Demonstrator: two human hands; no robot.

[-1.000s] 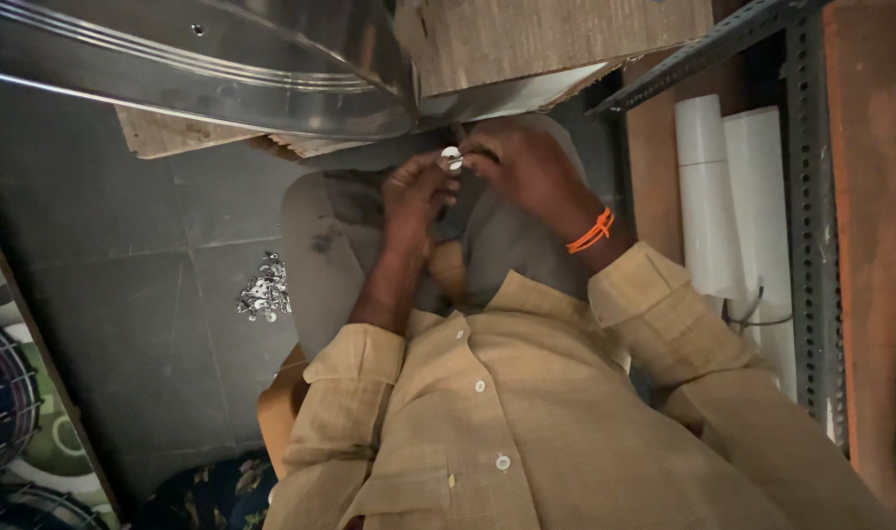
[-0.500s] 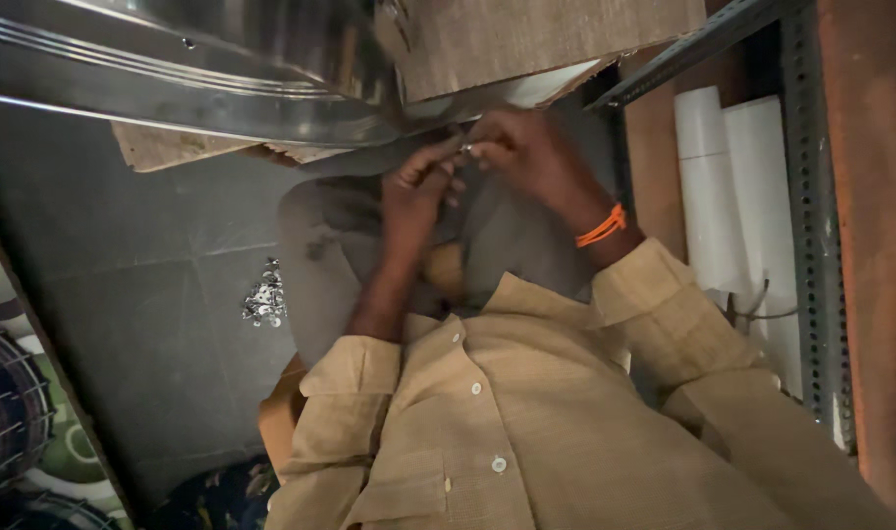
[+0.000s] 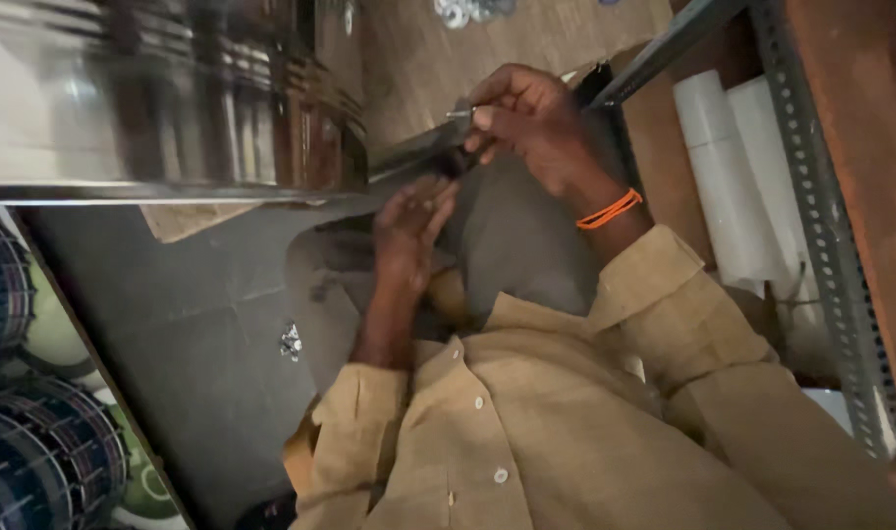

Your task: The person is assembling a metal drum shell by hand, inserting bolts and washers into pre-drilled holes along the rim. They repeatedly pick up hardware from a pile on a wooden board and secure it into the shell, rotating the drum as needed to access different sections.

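Up top, steel drum (image 3: 173,98), white rolls (image 3: 733,177) right, metal bits (image 3: 291,342) on floor

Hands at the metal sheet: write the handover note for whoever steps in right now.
Right hand, with an orange wrist band, is raised to the edge of the shiny metal sheet and pinches a small metal fastener there.
Left hand sits just below, fingers loosely curled, nothing visible in it.
A small pile of shiny hardware lies on the grey floor; more lies on the wooden board above.
Whether the fastener is seated cannot be told.
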